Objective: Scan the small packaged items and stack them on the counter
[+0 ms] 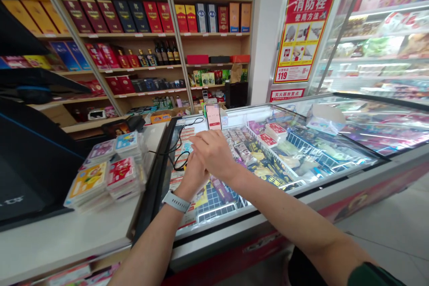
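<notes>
My left hand (194,173), with a pale watch (176,201) on its wrist, is held over the glass-topped chest freezer (234,209). Across it lies my right hand (214,151), its fingers pressed together and curled over the left one. Both hands are closed against each other, and what lies between them, if anything, is hidden. Just beyond the knuckles a phone (213,117) stands upright with a pink screen lit; I cannot tell what supports it. A black cable (181,140) loops over the glass left of my hands.
Stacks of boxed cards (120,172) stand on the white counter (100,228) beside a dark monitor (30,152). Packaged goods lie in wire baskets (298,145) under the glass. An open white box (325,119) sits atop the freezer. Shelves of boxes and bottles (161,53) line the back.
</notes>
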Tool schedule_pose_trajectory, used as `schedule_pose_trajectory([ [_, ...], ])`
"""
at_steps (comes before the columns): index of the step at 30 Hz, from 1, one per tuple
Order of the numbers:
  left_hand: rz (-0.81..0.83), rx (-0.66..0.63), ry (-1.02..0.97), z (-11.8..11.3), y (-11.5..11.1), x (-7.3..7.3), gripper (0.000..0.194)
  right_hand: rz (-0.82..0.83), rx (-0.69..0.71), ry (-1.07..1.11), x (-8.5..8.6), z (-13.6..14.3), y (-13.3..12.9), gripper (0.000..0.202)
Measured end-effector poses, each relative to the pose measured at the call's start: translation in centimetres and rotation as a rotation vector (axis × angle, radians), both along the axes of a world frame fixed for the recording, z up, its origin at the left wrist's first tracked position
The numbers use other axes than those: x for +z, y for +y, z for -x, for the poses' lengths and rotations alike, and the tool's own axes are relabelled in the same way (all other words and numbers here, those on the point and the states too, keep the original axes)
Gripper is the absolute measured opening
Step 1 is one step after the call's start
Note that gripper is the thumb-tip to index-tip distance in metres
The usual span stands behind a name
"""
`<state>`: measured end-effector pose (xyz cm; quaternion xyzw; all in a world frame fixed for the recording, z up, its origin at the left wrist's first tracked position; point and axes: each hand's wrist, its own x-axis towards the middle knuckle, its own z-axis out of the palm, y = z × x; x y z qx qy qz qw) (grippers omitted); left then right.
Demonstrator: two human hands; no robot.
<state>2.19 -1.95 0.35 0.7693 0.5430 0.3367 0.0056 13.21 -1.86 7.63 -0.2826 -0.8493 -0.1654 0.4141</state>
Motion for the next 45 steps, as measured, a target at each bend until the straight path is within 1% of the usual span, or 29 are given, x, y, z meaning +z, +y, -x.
schedule_pose_trajectory([
  [1, -0.004, -0.006, 0.017, 0.6, -0.2, -0.2, 0.039, 0.006, -0.021, 0.005, -0.1, -0.9, 0.3, 0.02],
  [3, -0.015, 0.012, 0.07, 1.4, -0.4, -0.5, 0.043, 0.017, -0.067, 0.011, -0.4, -2.5, 0.8, 0.022],
  [6, -0.025, 0.02, 0.096, 1.5, -0.5, -0.5, 0.057, 0.034, -0.145, 0.024, -1.2, -4.9, 1.6, 0.024],
  [8, -0.015, 0.015, 0.096, 1.3, -0.5, -0.5, 0.061, 0.056, -0.205, 0.033, -1.8, -6.5, 2.4, 0.025],
  [12, 0.02, 0.037, 0.097, 1.3, -0.5, -0.6, 0.058, 0.125, -0.322, 0.042, -3.0, -9.2, 3.9, 0.027],
  [16, 0.021, 0.03, 0.108, 1.4, -0.4, -0.7, 0.056, 0.182, -0.401, 0.033, -4.3, -11.2, 5.1, 0.028],
  [20, 0.013, 0.033, 0.108, 1.4, -0.5, -0.6, 0.056, 0.235, -0.467, 0.007, -5.6, -12.6, 6.3, 0.032],
  [23, 0.024, 0.033, 0.104, 1.3, -0.6, -0.4, 0.055, 0.276, -0.532, -0.045, -6.3, -13.7, 7.4, 0.033],
  [30, 0.057, 0.033, 0.09, 1.4, -0.6, -0.3, 0.057, 0.382, -0.792, -0.214, -7.5, -16.2, 9.2, 0.034],
  [34, 0.065, 0.029, 0.095, 1.3, -0.5, -0.3, 0.055, 0.457, -0.898, -0.242, -8.6, -16.9, 9.9, 0.042],
  [40, 0.054, 0.025, 0.107, 1.4, -0.4, -0.5, 0.055, 0.524, -0.983, -0.228, -9.9, -17.3, 10.5, 0.055],
  [45, 0.054, 0.029, 0.107, 1.4, -0.5, -0.4, 0.056, 0.57, -0.973, -0.221, -10.7, -17.6, 11.1, 0.056],
])
